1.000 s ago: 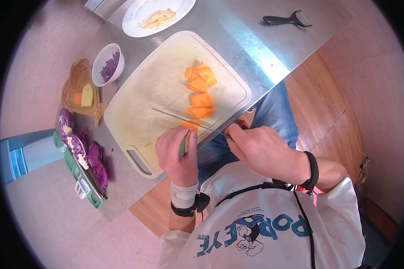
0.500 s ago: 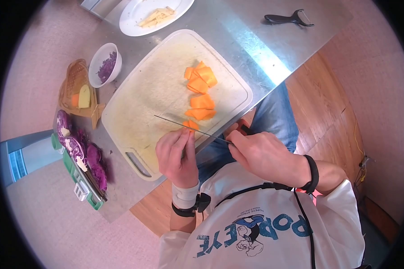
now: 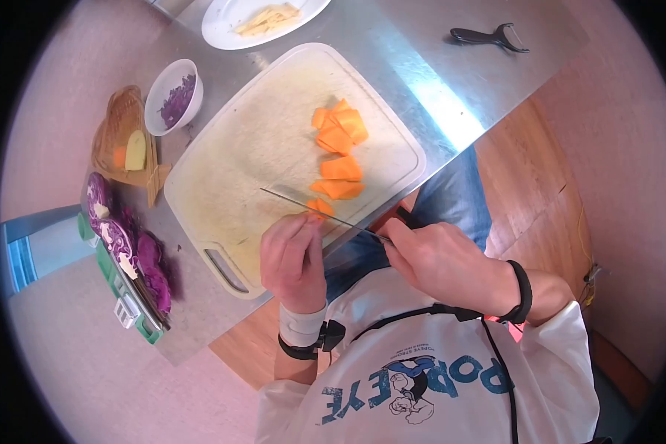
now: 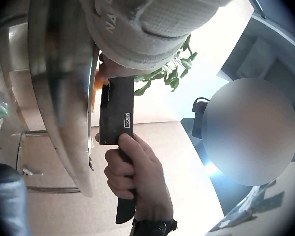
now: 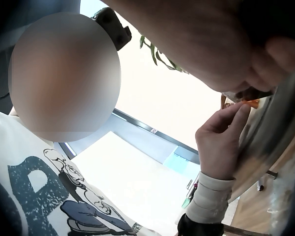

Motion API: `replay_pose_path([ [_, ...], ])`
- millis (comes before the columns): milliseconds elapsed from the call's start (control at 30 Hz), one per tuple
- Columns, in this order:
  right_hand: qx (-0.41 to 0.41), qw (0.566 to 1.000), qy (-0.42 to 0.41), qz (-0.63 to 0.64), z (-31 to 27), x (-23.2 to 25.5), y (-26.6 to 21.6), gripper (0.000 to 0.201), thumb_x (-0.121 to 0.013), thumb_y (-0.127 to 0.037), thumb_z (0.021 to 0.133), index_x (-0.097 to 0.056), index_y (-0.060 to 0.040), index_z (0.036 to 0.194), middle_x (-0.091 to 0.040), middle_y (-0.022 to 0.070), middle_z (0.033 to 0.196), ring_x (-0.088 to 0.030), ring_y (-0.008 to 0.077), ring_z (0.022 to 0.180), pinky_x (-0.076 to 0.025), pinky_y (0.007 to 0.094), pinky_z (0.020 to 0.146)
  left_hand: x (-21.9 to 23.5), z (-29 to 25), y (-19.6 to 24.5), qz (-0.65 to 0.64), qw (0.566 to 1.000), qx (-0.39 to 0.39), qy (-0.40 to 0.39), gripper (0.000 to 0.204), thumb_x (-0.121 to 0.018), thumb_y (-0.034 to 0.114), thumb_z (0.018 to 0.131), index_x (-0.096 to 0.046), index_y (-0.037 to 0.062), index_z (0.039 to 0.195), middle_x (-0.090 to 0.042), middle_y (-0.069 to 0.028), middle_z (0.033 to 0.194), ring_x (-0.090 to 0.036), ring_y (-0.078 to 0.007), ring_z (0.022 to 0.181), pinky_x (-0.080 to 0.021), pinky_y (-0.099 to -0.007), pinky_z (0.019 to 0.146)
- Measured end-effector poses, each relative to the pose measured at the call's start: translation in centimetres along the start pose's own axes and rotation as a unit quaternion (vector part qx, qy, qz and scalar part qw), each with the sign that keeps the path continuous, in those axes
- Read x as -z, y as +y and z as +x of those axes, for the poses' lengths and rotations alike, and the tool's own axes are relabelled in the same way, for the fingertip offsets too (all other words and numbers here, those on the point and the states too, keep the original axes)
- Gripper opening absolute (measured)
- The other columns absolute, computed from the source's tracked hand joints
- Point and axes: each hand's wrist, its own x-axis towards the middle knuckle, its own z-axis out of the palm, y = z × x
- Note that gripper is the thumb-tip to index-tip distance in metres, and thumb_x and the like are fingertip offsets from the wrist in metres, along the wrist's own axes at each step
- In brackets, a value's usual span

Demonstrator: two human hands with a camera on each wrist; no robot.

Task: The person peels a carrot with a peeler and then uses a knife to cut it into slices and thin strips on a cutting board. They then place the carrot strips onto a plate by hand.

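In the head view my right hand (image 3: 451, 263) grips the handle of a kitchen knife. Its broad black blade (image 4: 117, 110) shows in the left wrist view, and from above it appears as a thin line over a small carrot piece (image 3: 320, 208). Beside the blade, near the board's close edge, my left hand (image 3: 292, 255) pinches carrot (image 5: 253, 103) between thumb and fingertips; most of that piece is hidden by the fingers. Flat orange carrot slices (image 3: 340, 133) lie in a pile on the white cutting board (image 3: 222, 163), with more slices (image 3: 340, 169) between pile and knife.
A white plate (image 3: 218, 29) of pale strips and a bowl (image 3: 194, 103) of shredded purple cabbage stand beyond the board. Leftward are a wicker basket (image 3: 111, 122), cut purple cabbage (image 3: 149, 263) and a green-edged slicer (image 3: 111, 270). A black peeler (image 3: 481, 36) lies at the far right.
The left thumb and fingers have drawn closer together at the carrot. The knife stays over nearly the same spot, and the whole head view has shifted slightly.
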Motion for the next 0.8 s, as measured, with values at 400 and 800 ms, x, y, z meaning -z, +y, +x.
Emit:
replay_pose_path([
  [400,-0.033,0.999,-0.031,-0.007,0.7,0.1,-0.8,0.018,-0.064,-0.009,0.099,-0.057,0.0036,0.11,-0.063,0.0178,0.063,-0.066,0.0398,0.058,-0.053,0.0487,0.053,-0.1,-0.2,-0.3,-0.016,1.0,0.012,0.001,0.022,-0.081,-0.014,0.08,-0.076,-0.0019,0.098,-0.074,-0.0112,0.102,-0.07,-0.0278,0.096,-0.057,-0.0363,0.085],
  [800,-0.019,0.991,-0.073,-0.112,1.8,0.4,-2.0,0.02,-0.065,-0.001,0.088,-0.052,0.0031,0.102,-0.062,0.0175,0.061,-0.068,0.037,0.055,-0.055,0.0442,0.049,0.1,-0.3,0.0,-0.028,0.999,0.045,-0.006,0.023,-0.079,-0.016,0.08,-0.074,-0.0033,0.098,-0.074,-0.0122,0.103,-0.07,-0.0299,0.096,-0.056,-0.0377,0.088],
])
